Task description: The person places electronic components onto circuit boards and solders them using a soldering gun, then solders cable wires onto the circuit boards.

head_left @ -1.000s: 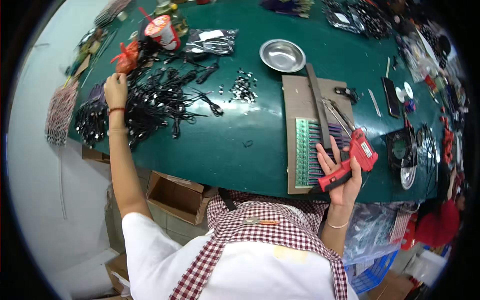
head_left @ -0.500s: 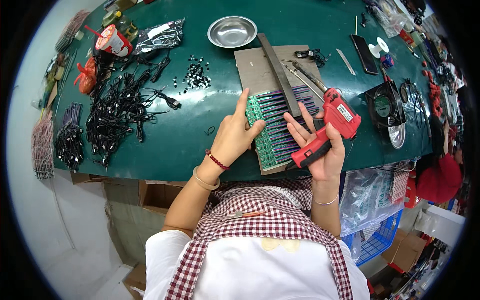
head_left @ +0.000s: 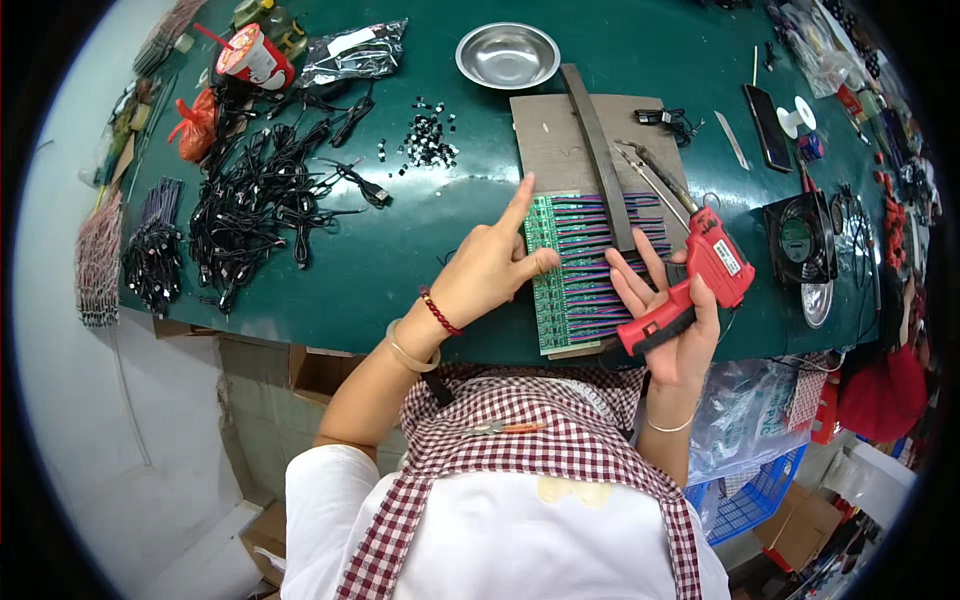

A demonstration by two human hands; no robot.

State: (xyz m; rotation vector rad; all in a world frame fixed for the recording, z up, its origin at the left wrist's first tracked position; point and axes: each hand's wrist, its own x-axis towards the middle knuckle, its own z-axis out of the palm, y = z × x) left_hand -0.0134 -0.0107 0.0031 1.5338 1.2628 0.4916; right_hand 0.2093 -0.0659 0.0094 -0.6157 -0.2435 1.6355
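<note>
A row of green circuit boards (head_left: 546, 300) with dark and purple wires (head_left: 592, 290) lies on a brown board (head_left: 548, 135). A long grey metal bar (head_left: 600, 160) rests across the wires. My left hand (head_left: 485, 265) is at the left edge of the circuit boards, index finger stretched toward their far end and thumb out over them; it holds nothing. In my right hand (head_left: 682, 340) lies a red soldering gun (head_left: 722, 262), its handle between thumb and palm, several fingers extended over the wires. The gun's metal tip points away, over the brown board.
Left of the boards are small black-and-white parts (head_left: 428, 143) and a heap of black cables (head_left: 260, 195). A steel bowl (head_left: 508, 50) stands beyond. Rightward are a phone (head_left: 768, 128), a white spool (head_left: 796, 117) and a black fan (head_left: 800, 240). A paper cup (head_left: 257, 58) stands far left.
The whole scene has shifted right in the picture as the view moved. My hands keep nearly the same pose beside the circuit boards, and the soldering gun stays in my right hand.
</note>
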